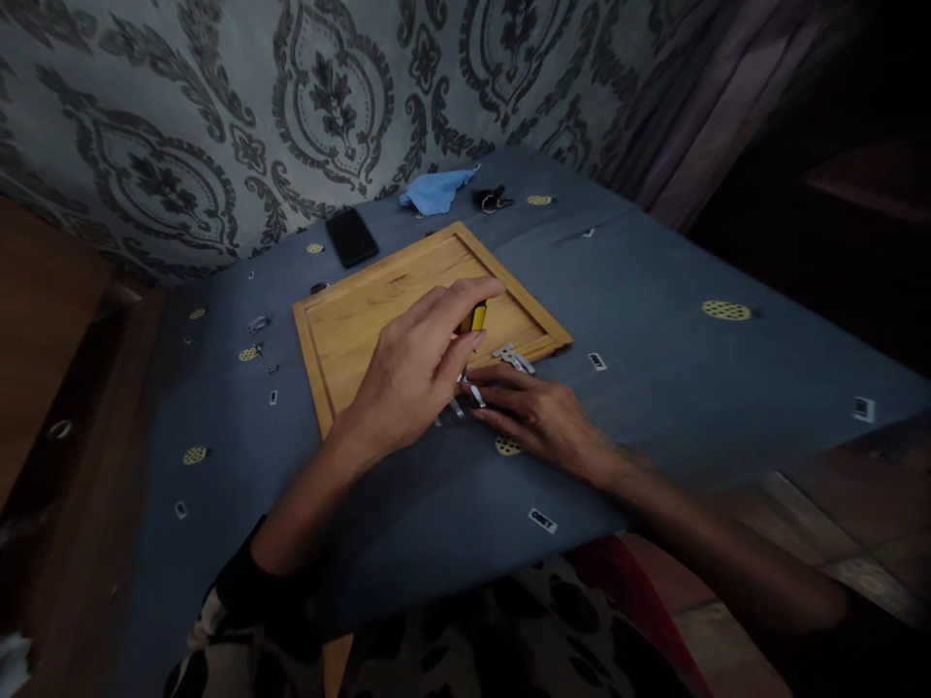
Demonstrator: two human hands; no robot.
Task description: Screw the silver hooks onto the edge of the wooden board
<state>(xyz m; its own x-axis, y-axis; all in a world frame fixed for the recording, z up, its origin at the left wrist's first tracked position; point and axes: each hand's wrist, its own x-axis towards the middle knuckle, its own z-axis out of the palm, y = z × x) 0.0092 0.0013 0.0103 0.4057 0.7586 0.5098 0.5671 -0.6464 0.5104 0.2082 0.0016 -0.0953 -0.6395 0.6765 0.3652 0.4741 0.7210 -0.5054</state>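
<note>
A wooden panel [443, 254] with a raised frame, like a small cabinet door, lies flat on the cloth-covered table. My left hand [411, 364] is over its near edge, closed around a screwdriver [475, 318] with a yellow and black handle. The shaft points down, and its tip is mostly hidden by my fingers. My right hand [542, 417] rests at the same edge, its fingers pressed on a metal hinge [471, 395] beneath the screwdriver. Just beyond those fingers, another metal hinge [514, 359] sits at the panel's edge.
Behind the panel are a black phone [352, 237], a blue cloth [438, 192] and a dark key bunch [493, 200]. Small metal parts [258, 324] lie left of the panel. A patterned curtain [327, 97] hangs along the table's back edge.
</note>
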